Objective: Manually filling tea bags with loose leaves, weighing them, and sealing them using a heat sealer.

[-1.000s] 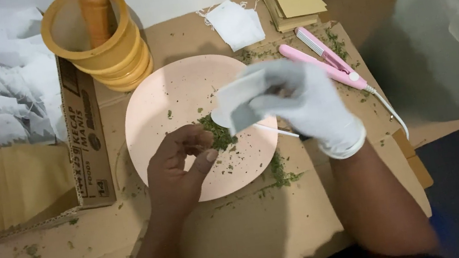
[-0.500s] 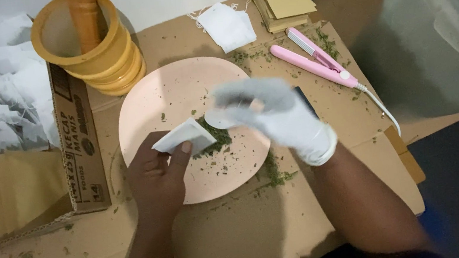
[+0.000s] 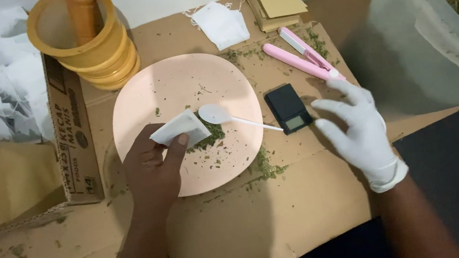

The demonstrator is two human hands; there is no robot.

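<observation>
A small white paper sachet is pinched in the bare left hand over the round pink plate (dried green herb beside it). The gloved right hand hovers spread, holding nothing, beside a small black pocket scale; the brown cardboard box with printed side stands left.

A plate sits at the centre of the cardboard-covered table, with a spoon lying in it beside a heap of dried herbs. The left hand holds a small pouch over the plate's near-left part. Right of the plate lies a pocket scale, the right hand just beside it. Behind the scale lies a sealer tool; behind the plate stand stacked mortars. A carton lies left, a tub far right.
</observation>
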